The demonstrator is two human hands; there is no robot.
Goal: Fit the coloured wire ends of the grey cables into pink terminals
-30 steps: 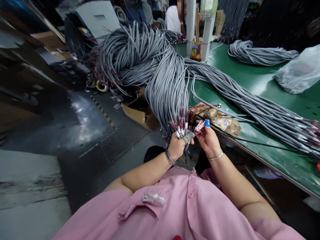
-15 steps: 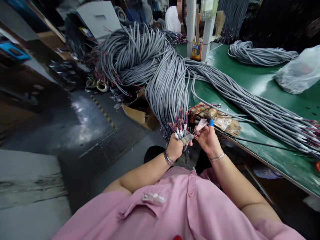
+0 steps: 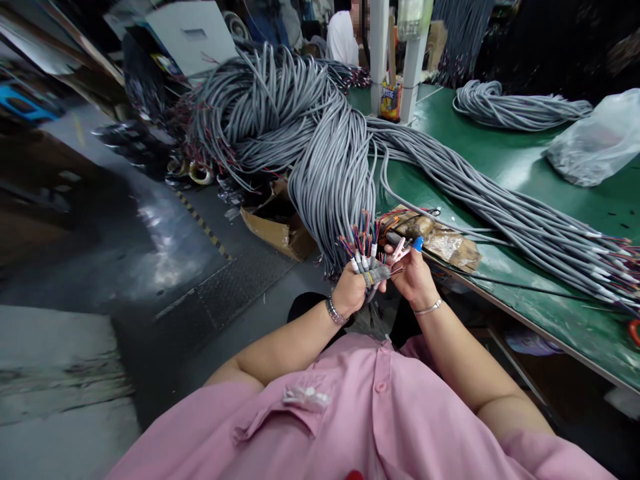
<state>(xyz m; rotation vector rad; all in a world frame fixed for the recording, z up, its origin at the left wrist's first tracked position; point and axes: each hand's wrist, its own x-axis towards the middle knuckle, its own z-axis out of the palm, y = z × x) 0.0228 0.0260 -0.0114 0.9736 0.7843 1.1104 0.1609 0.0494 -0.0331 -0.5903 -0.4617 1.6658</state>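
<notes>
My left hand [image 3: 351,291] is closed around several grey cables [image 3: 363,264] with white bands, their thin coloured wires fanned upward. A grey cover sits on its thumb, which lies over the cables and points to the right. Beside it, my right hand [image 3: 414,280] pinches a small pink clip [image 3: 400,251] that looks like a clothes peg, its two arms spread. One digit of this hand wears a blue cover [image 3: 418,244]. Thin wires reach from the left thumb toward the right fingers; whether those fingers touch them I cannot tell.
A large heap of grey cables [image 3: 270,100] hangs off the green table [image 3: 500,167]. More cables [image 3: 490,193] lie along it, near a taped cardboard piece [image 3: 457,250] and a plastic bag [image 3: 593,143]. An open carton [image 3: 280,227] stands below. A person [image 3: 343,37] is behind.
The pink clip has turned in my right hand, so its two arms now show apart. My right hand has shifted slightly left. My left hand keeps its grip on the cables.
</notes>
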